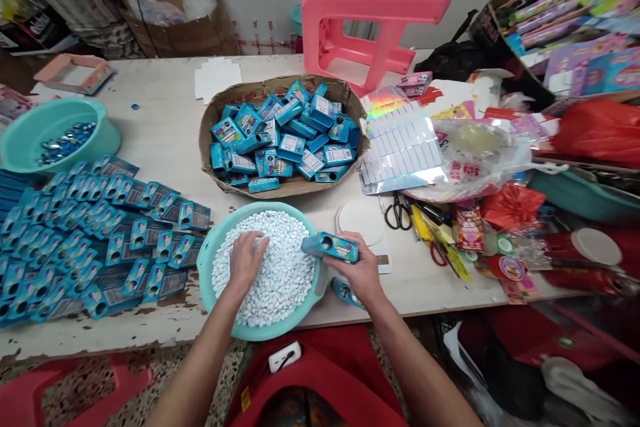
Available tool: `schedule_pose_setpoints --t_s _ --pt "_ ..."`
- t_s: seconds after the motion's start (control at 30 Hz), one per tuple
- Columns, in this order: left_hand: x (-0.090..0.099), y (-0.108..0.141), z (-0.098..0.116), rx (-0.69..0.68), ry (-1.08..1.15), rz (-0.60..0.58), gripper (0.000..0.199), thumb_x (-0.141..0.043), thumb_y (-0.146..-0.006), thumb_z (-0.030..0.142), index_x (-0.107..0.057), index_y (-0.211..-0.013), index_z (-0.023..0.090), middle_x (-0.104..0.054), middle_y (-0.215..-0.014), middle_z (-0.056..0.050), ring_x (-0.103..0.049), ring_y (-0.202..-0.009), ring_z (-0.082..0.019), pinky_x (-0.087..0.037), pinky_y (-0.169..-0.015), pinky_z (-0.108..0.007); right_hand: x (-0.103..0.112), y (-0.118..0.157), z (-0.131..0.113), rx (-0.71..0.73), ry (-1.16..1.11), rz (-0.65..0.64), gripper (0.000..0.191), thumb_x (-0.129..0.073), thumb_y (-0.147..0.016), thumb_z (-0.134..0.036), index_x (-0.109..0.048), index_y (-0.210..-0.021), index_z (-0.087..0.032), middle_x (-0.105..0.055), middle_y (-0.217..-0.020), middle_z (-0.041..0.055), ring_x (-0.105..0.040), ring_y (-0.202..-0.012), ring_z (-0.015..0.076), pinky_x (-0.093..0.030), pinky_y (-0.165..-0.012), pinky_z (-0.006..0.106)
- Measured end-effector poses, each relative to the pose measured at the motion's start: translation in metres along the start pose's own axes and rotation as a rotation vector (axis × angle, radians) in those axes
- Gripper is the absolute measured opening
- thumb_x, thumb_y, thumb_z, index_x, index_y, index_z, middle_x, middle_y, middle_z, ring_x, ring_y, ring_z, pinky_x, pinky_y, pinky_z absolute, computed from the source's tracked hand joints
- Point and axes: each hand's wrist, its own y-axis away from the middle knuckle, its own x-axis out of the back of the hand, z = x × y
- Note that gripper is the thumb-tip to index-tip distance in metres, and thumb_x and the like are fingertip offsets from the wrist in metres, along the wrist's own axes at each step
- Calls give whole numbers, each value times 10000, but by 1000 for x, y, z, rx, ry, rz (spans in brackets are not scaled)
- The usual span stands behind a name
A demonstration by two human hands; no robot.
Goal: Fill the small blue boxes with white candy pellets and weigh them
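My left hand [246,259] rests in a turquoise basin [206,260] of small white and pale blue candies [280,260], touching them. Its thumb is spread from the curled fingers, whose tips are partly hidden. Over the basin's right rim, my right hand [357,267] grips a small blue candy box [340,247] lying on its side, with a round dark hole in the face turned up. Another blue box [346,292] lies on the table below that hand. Behind the basin, a cut-down cardboard box [207,147] holds a heap of blue boxes [290,137].
Many blue boxes with holes [100,227] stand in rows at the left, near a second turquoise basin [107,137] with shiny blue wrapped pieces. A white scale [383,261], black scissors [397,213] and yellow cutters lie right. A pink stool [375,7] lies tipped behind.
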Motion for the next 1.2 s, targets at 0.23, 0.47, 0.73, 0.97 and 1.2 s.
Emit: schedule_pose_setpoints --t_s 0.23,0.47,0.73,0.97,1.2 --pt "-24 6 -19 -171 -506 -110 382 -368 -903 439 -585 -1109 202 -572 -1170 -116 -476 -1111 -293 -390 -905 -447 59 -37 81 -95 138 342 470 -778 -587 -412 -616 -947 -156 -630 -929 44 -598 -878 204 -477 -828 374" --pt "-17 -3 -16 -220 -568 -197 420 -354 -903 445 -591 -1083 148 -592 -1084 -118 -493 -1033 -271 -387 -912 -386 74 -31 93 -80 147 336 740 -786 -579 -401 -497 -1232 -207 -542 -1261 115 -510 -1156 261 -417 -968 440" --pt "-9 -5 -7 -121 -522 -363 223 -394 -849 295 -574 -922 187 -630 -955 -72 -564 -895 -230 -407 -722 -306 109 7 109 -223 149 619 489 -590 -775 -487 -558 -1131 -153 -604 -1135 141 -585 -1002 232 -466 -879 420" --pt "6 -7 -10 105 -102 -363 210 -595 -709 389 -625 -780 194 -644 -772 -30 -586 -748 -202 -403 -652 -279 117 17 123 -272 121 661 498 -632 -734 -498 -595 -1081 -143 -646 -1023 112 -605 -940 219 -477 -868 422" --pt "25 -3 -11 392 755 -329 371 -714 -650 414 -618 -907 165 -618 -836 -45 -532 -640 -124 -406 -549 -240 111 16 119 -265 80 608 437 -632 -742 -468 -618 -1025 -135 -660 -1008 116 -610 -942 218 -475 -877 408"
